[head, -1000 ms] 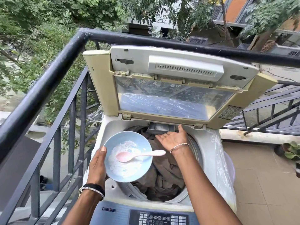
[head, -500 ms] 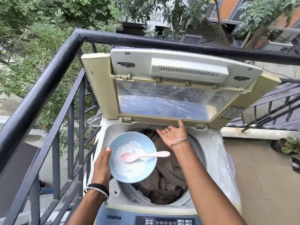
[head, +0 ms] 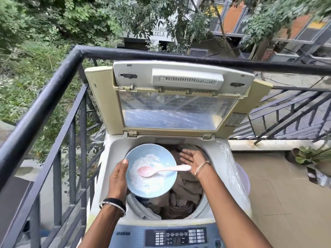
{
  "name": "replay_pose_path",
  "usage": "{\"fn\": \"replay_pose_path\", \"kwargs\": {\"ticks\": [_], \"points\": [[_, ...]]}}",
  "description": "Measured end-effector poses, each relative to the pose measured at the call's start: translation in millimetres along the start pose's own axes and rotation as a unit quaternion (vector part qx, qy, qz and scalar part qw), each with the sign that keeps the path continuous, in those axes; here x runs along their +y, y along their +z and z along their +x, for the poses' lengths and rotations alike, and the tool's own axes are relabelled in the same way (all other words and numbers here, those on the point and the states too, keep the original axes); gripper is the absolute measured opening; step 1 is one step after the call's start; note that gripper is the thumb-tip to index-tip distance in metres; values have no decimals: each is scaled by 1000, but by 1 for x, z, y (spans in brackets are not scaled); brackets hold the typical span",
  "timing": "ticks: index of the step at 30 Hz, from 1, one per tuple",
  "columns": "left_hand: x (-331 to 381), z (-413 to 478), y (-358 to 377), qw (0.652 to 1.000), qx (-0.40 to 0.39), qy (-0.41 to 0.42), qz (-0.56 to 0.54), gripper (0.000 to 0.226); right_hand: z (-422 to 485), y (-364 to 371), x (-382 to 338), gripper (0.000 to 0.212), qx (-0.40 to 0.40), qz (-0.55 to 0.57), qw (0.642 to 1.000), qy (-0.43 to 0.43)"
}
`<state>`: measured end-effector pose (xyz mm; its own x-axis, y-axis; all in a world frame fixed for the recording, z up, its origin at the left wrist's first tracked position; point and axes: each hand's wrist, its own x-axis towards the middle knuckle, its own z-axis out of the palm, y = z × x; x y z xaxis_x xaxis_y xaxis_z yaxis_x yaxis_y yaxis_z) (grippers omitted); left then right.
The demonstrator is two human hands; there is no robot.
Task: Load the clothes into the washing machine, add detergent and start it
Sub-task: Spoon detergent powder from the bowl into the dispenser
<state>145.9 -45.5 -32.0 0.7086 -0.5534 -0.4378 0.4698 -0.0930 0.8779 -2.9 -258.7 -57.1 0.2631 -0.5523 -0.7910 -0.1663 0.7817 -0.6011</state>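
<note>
— Two hands over the drum. What's each doing?

— Left hand (head: 118, 178) grips the left rim of a pale blue bowl (head: 152, 187), thumb hooked over the edge, fingers hidden underneath. It holds the bowl roughly level above the left half of the opening. White detergent powder (head: 143, 178) lies in the bowl, and a pink spoon (head: 161, 170) rests in it, scoop in the powder, handle sticking out past the right rim.

— And the right?

— Right hand (head: 194, 159) is empty, palm turned up and towards the bowl, fingers straight and loosely spread, pointing at the back of the tub. The spoon's handle tip sits just beside the heel of that palm; whether they touch, I cannot tell.

— Where's the laundry?

— Brownish clothes (head: 184, 196) are heaped inside the washing machine (head: 220, 176), filling the drum under both hands.

— Room to move?

— Lid (head: 172, 104) stands folded upright at the back, close behind the right fingertips. The bowl covers much of the opening's left side; the right and near parts are open down to the clothes. The control panel (head: 176, 237) runs along the near edge between the forearms. A black railing (head: 59, 83) hems the machine in on the left and behind. To the right, tiled floor (head: 279, 203) lies open, with a potted plant (head: 308, 156) well apart.
</note>
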Motion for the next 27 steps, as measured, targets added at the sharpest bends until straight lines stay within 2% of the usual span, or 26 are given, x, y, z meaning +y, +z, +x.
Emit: {"fn": "replay_pose_path", "kwargs": {"ticks": [2, 5, 9, 12, 15, 18, 23, 27], "points": [[-4, -8, 7, 1000, -1, 8, -8, 47, -17, -16, 19, 31, 11, 2, 1000, 3], [-10, -26, 22, 1000, -17, -1, -3, 35, -53, -40, 47, 29, -15, 45, 999, 25], [-14, -57, 57, 999, -37, 19, 12, 14, -95, -76, 58, 20, -65, 68, 996, -10], [-24, -84, 90, 998, -54, 24, 14, 15, -120, -116, 54, 27, -90, 83, 992, -42], [-49, -109, 127, 997, -69, 21, 29, 36, -149, -165, 51, 30, -107, 111, 985, -79], [-66, -150, 171, 997, -76, 27, 14, 11, -172, -225, 53, 30, -105, 136, 980, -105], [-115, -217, 233, 992, -119, -1, 37, 17, -198, -340, 73, 24, -118, 180, 971, -106], [-154, -254, 279, 983, -161, -57, 74, 10, -219, -407, 98, 25, -124, 187, 966, -127]]}}
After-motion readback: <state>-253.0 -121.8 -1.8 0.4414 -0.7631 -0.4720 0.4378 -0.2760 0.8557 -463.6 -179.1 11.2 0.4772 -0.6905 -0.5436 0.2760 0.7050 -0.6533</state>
